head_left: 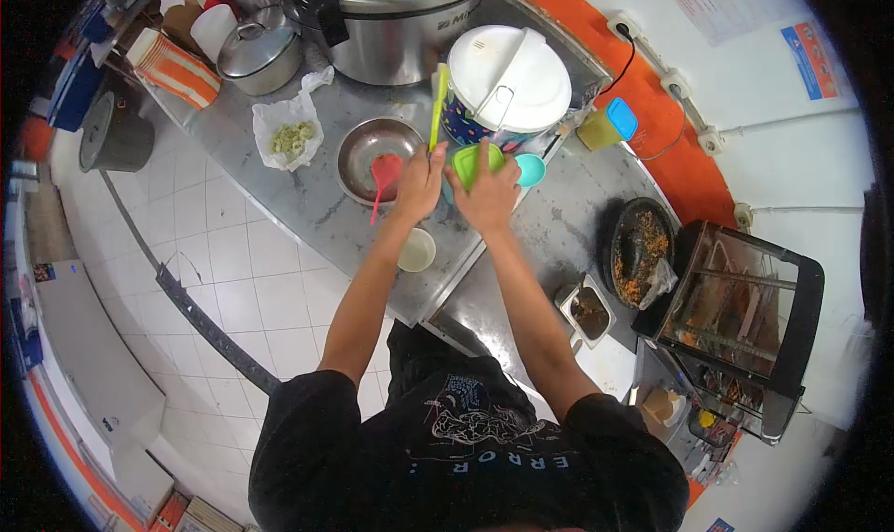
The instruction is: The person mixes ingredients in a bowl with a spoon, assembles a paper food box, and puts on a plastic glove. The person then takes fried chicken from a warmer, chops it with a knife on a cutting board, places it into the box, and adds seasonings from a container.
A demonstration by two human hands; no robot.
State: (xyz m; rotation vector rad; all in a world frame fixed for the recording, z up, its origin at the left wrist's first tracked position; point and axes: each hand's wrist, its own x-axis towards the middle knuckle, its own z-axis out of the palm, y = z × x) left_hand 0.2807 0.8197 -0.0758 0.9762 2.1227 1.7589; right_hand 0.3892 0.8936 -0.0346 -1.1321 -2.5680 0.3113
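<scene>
My left hand [421, 189] is closed on a long, narrow yellow-green utensil [439, 103] that points up and away; its exact kind is unclear. My right hand [491, 195] has its fingers curled over a small green lid [467, 166], with whatever lies beneath it mostly hidden. Beside the left hand is a metal bowl [357, 164] with a red spoon [385, 173] resting in it. A small pale cup [416, 251] stands below that wrist. Just right of the right hand is a turquoise cup or scoop [530, 170].
Behind the hands stand a white-lidded bucket [521, 66] and a large steel cooker [396, 43]. Chopped green food sits on white paper [289, 145] at left. To the right are a stone mortar [641, 252], a metal sauce container [589, 310] and a glass-fronted oven [736, 299].
</scene>
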